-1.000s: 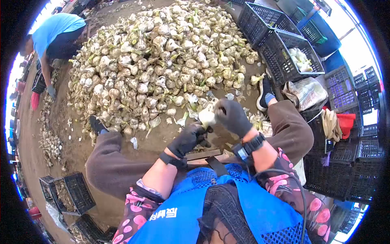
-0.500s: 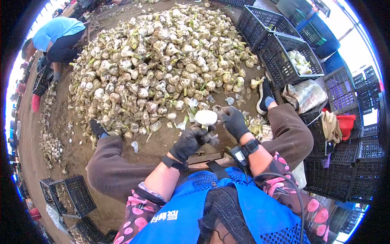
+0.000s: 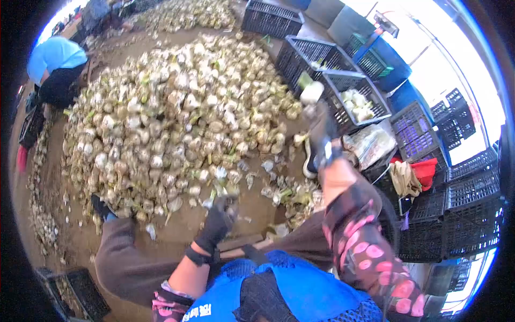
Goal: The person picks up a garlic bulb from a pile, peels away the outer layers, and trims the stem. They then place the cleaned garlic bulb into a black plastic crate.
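Observation:
A peeled white garlic bulb [image 3: 311, 93] with a short green stem is at the fingertips of my right hand [image 3: 321, 124], which is stretched out toward the crates and blurred by motion. Close by stands a black crate [image 3: 354, 80] holding several peeled white garlic bulbs [image 3: 358, 105]. My left hand [image 3: 220, 217], in a dark glove, is low over the ground in front of my lap. Its fingers are curled, and what they hold, if anything, is hidden. Ahead lies a big heap of unpeeled garlic [image 3: 182, 118].
Garlic skins and scraps [image 3: 295, 201] litter the ground between my legs. A pale sack [image 3: 370, 146], a red bag [image 3: 425, 173] and stacked black crates [image 3: 466, 225] are on the right. A person in a light blue top [image 3: 56, 59] bends down at the far left.
The garlic bulb has gone from my left hand to my right, which has swung up and right toward the crates. My left hand is lower and further left. The view has turned right.

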Motion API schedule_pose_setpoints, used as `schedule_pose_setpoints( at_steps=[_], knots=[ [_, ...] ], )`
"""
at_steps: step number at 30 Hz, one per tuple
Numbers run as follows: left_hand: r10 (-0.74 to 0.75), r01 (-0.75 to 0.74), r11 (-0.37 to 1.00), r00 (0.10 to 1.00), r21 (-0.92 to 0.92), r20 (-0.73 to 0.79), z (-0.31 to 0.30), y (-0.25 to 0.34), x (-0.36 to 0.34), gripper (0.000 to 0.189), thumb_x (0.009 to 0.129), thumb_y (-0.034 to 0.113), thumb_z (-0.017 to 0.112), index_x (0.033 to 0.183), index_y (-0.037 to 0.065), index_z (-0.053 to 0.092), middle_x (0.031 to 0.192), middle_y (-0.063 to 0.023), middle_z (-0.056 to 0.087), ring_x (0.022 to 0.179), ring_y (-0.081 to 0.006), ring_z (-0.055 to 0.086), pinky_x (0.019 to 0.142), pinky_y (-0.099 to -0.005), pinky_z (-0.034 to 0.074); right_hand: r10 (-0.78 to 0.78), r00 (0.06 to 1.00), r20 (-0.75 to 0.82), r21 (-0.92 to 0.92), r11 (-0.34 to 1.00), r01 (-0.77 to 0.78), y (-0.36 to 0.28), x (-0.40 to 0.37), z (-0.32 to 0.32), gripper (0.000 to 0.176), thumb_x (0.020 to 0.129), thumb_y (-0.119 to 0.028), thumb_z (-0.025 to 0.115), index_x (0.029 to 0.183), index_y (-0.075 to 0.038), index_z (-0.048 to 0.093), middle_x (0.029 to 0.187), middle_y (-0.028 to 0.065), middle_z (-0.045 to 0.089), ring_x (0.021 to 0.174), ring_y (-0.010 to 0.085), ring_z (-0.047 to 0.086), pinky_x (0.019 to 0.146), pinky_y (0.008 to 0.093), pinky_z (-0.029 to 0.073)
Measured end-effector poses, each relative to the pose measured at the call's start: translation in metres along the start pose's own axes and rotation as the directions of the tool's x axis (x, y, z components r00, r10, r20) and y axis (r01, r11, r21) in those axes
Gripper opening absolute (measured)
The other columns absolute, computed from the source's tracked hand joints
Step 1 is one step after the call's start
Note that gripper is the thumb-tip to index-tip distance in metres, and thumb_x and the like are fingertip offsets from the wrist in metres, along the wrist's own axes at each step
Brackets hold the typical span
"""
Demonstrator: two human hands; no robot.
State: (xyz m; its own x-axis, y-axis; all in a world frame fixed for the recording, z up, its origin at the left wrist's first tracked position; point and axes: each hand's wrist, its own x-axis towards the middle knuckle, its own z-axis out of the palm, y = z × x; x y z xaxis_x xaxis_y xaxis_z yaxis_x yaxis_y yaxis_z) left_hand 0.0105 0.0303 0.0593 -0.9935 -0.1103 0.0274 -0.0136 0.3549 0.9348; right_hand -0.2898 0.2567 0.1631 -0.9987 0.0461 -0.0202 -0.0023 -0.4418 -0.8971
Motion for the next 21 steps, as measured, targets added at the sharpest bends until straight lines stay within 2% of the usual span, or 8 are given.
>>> schedule_pose_setpoints(
  at_steps=[1,4,7,10,12,13,15,21],
  knots=[
    [-0.246,0.233,0.954,0.968,-0.186,-0.049,-0.006,0.003,0.003,0.039,0.088,0.024,0.059,0.12,0.002,0.053,0.115,-0.0201,0.058,0.104,-0.0275,0.058,0.087,-0.0366,0.046,0.053,0.999,-0.002,-0.007,0.999,-0.053,-0.018,-0.004,0.01,0.034,0.095,-0.022,0.049,0.124,-0.004,0.05,0.113,0.0081,0.058,0.094,0.0122,0.059,0.077,0.0294,0.051],
    [-0.099,-0.2,0.7,0.924,-0.686,-0.37,-0.066,0.022,0.003,0.047,0.091,0.03,0.056,0.126,0.0,0.047,0.123,-0.0113,0.055,0.105,-0.0227,0.056,0.091,-0.0388,0.046,0.233,0.955,0.184,-0.451,0.883,-0.128,0.007,-0.013,0.035,0.032,0.093,-0.021,0.053,0.121,-0.005,0.054,0.11,0.0064,0.061,0.091,0.0128,0.06,0.078,0.0293,0.051],
    [-0.252,-0.442,0.63,0.662,-0.639,-0.706,-0.152,0.038,-0.012,0.033,0.093,0.019,0.05,0.121,0.001,0.05,0.119,-0.012,0.056,0.098,-0.0204,0.057,0.09,-0.0405,0.047,0.147,0.736,0.661,-0.707,0.452,0.544,0.13,-0.031,0.024,0.031,0.086,-0.023,0.061,0.112,-0.005,0.061,0.102,0.0164,0.064,0.092,0.0309,0.062,0.077,0.0411,0.049],
    [-0.149,-0.586,0.627,0.556,-0.513,-0.817,-0.205,0.041,-0.051,0.031,0.093,0.013,0.047,0.118,-0.002,0.054,0.116,-0.0134,0.061,0.101,-0.0231,0.06,0.094,-0.0415,0.045,0.486,0.571,0.662,-0.748,0.38,0.543,0.2,-0.162,0.061,0.035,0.08,-0.022,0.065,0.113,-0.009,0.06,0.105,0.0184,0.063,0.096,0.0339,0.061,0.081,0.041,0.048],
    [-0.196,-0.603,0.611,0.513,-0.513,-0.836,-0.215,0.031,-0.061,0.029,0.092,0.01,0.046,0.117,-0.001,0.054,0.112,-0.0139,0.061,0.097,-0.0238,0.06,0.091,-0.0401,0.047,0.599,0.36,0.715,-0.661,0.41,0.629,0.246,-0.225,0.068,0.039,0.077,-0.015,0.063,0.116,-0.01,0.058,0.105,0.017,0.062,0.1,0.0342,0.059,0.086,0.0397,0.047],
    [-0.244,-0.626,0.58,0.476,-0.521,-0.845,-0.217,0.028,-0.065,0.027,0.091,0.007,0.045,0.116,0.0,0.054,0.108,-0.0144,0.061,0.092,-0.0245,0.06,0.088,-0.0388,0.049,0.434,0.27,0.859,-0.512,0.739,0.438,0.268,-0.254,0.073,0.042,0.075,-0.016,0.062,0.117,-0.012,0.057,0.104,0.018,0.062,0.099,0.0364,0.058,0.087,0.0418,0.047],
    [-0.319,-0.58,0.581,0.484,-0.571,-0.815,-0.209,0.027,-0.062,0.027,0.091,0.008,0.046,0.115,0.0,0.053,0.106,-0.014,0.062,0.093,-0.0245,0.061,0.088,-0.0385,0.049,0.799,-0.09,0.594,-0.347,0.356,0.868,0.265,-0.284,0.108,0.038,0.07,-0.022,0.066,0.107,-0.016,0.063,0.114,0.0175,0.058,0.104,0.0377,0.055,0.088,0.0421,0.046],
    [-0.409,-0.428,0.409,0.703,-0.806,-0.581,-0.169,0.036,-0.034,0.028,0.09,0.009,0.049,0.115,0.0,0.053,0.103,-0.0119,0.061,0.089,-0.0206,0.061,0.085,-0.0357,0.049,0.603,-0.275,0.749,0.04,0.373,0.927,0.288,-0.282,0.03,0.026,0.072,-0.02,0.061,0.096,-0.018,0.067,0.121,0.0114,0.056,0.113,0.0332,0.051,0.089,0.0482,0.041]
  ],
)
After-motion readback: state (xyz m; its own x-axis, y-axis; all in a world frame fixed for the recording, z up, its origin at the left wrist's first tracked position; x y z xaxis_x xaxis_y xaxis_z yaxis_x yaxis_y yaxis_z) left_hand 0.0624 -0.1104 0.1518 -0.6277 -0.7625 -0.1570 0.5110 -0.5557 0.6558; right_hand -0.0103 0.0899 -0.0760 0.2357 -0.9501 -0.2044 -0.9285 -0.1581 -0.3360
